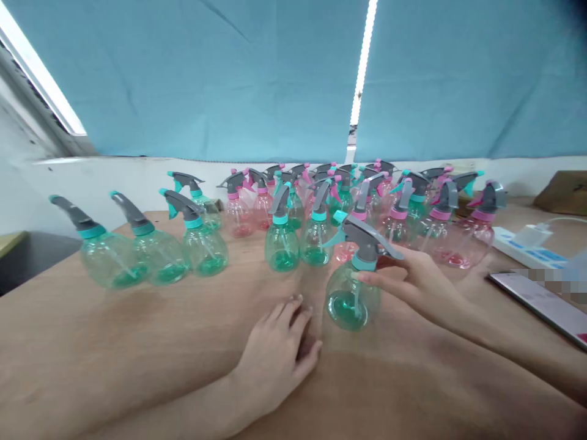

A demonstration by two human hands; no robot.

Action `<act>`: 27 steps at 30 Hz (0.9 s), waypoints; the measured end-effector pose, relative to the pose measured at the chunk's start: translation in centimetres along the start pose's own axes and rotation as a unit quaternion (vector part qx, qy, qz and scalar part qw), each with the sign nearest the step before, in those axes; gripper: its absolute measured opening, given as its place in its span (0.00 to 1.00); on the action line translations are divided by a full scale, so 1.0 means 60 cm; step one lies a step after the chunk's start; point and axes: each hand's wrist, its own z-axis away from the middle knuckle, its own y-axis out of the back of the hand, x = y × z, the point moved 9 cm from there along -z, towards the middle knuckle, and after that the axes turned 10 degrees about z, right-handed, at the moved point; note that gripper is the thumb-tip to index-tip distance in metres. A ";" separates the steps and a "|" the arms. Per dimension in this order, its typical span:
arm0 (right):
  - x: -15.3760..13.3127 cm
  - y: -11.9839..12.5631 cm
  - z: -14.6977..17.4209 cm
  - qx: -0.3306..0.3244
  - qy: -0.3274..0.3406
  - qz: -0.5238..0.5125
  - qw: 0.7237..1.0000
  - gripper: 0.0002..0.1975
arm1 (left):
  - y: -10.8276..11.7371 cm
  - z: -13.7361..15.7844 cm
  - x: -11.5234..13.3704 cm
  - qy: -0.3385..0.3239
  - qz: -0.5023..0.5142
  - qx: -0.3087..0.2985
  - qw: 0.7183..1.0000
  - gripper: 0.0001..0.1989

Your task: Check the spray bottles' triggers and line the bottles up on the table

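Observation:
My right hand point(413, 284) grips a clear green spray bottle point(351, 302) by its neck, thumb across the front below the turquoise collar. The bottle has a grey trigger head and leans slightly; whether its base touches the table is hard to tell. To its left, my left hand point(279, 348) lies palm down on the wooden table point(174, 354), fingers loosely spread and holding nothing. Two green spray bottles point(282, 247) stand just beyond my left hand. Further left, green bottles point(206, 247) form a loose row.
Several pink spray bottles point(238, 217) crowd the back of the table, mixed with green ones. At the right lie a phone point(541, 305) and a white power strip point(527, 247) with a plugged-in charger point(534, 234). A blue curtain point(206, 79) hangs behind.

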 end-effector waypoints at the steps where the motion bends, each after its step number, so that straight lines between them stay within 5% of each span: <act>1: -0.011 -0.007 -0.004 -0.007 0.004 -0.012 1.000 0.21 | 0.008 0.007 -0.012 0.008 0.003 0.008 1.000 0.17; 7: -0.100 -0.074 -0.040 -0.023 0.063 -0.013 0.998 0.19 | 0.080 0.059 -0.080 -0.023 0.088 0.096 0.991 0.11; 11: -0.172 -0.126 -0.073 -0.007 0.130 -0.025 0.991 0.18 | 0.130 0.101 -0.079 -0.138 0.118 0.186 0.966 0.11; 16: -0.245 -0.179 -0.119 0.006 0.193 -0.022 0.981 0.21 | 0.153 0.114 -0.060 -0.206 0.136 0.231 0.941 0.13; 27: -0.251 -0.208 -0.171 0.039 0.131 0.030 0.990 0.19 | 0.169 0.105 -0.083 -0.184 0.202 0.260 0.926 0.12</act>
